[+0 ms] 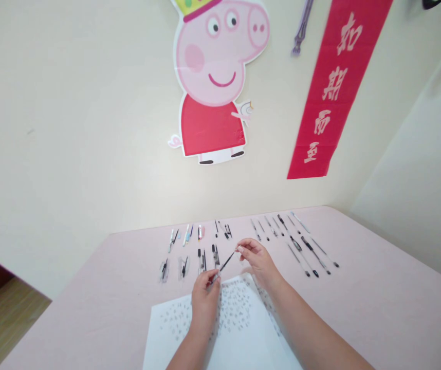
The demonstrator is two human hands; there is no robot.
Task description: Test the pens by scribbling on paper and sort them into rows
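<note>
Above the far edge of a white paper sheet (251, 339) covered in small dark marks, my two hands hold a slim pen piece. My left hand (205, 290) is closed around its lower end, which looks like a clear barrel. A dark pen refill (227, 261) slants up and right from there. At its upper end, my right hand (253, 256) pinches with thumb and forefinger. The fingers partly hide both ends, so I cannot tell how far the refill sits inside the barrel.
Several taken-apart pens (202, 260) lie in small groups at the back left of the pink table (100, 303). At the back right, several pens and refills (299, 246) lie in two slanting rows. The wall behind carries a cartoon pig cutout (215, 126) and a red banner (326, 103).
</note>
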